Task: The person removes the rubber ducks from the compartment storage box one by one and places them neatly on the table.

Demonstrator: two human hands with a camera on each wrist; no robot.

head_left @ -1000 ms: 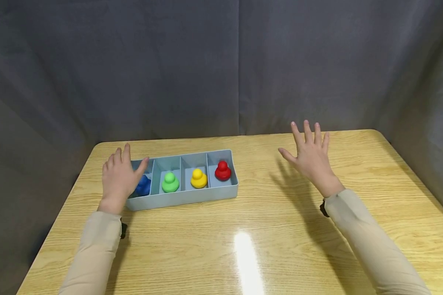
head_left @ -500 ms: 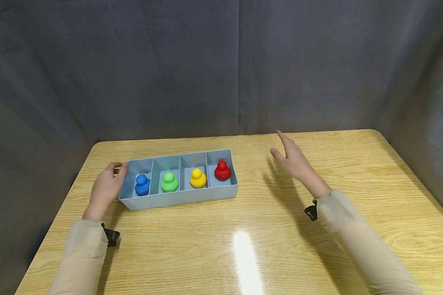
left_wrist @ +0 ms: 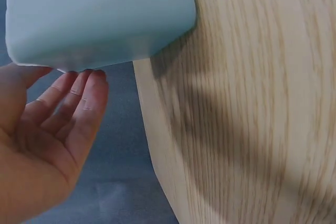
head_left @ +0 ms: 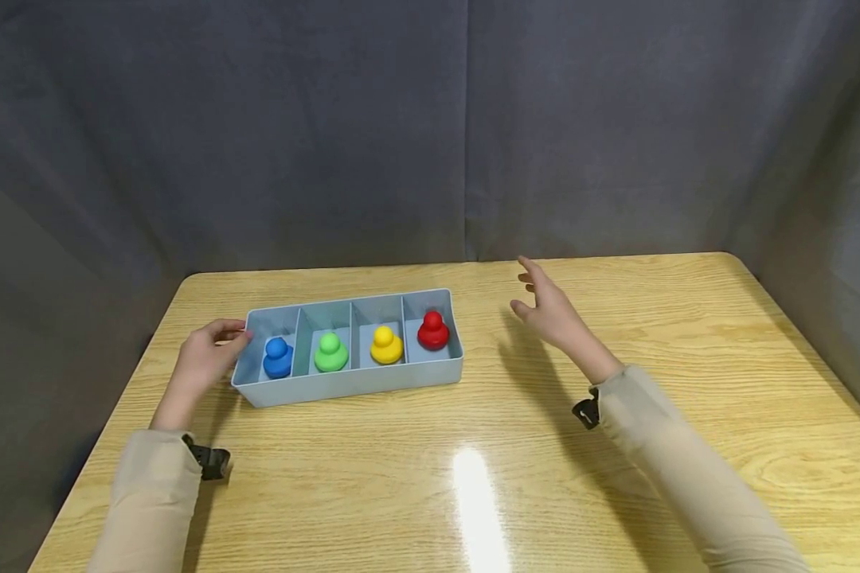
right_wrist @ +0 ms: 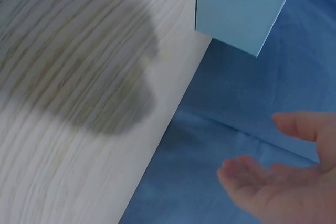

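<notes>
No text, label, brand, number or sign can be read in any of the views. The pale blue tray (head_left: 351,383) near the left edge of the counter (head_left: 473,446) has plain walls, the four coloured pieces in its compartments carry no markings, and the grey curtain (head_left: 430,127) behind the far edge is unprinted. The wrist views show only bare tray wall, wood grain and fabric.
</notes>
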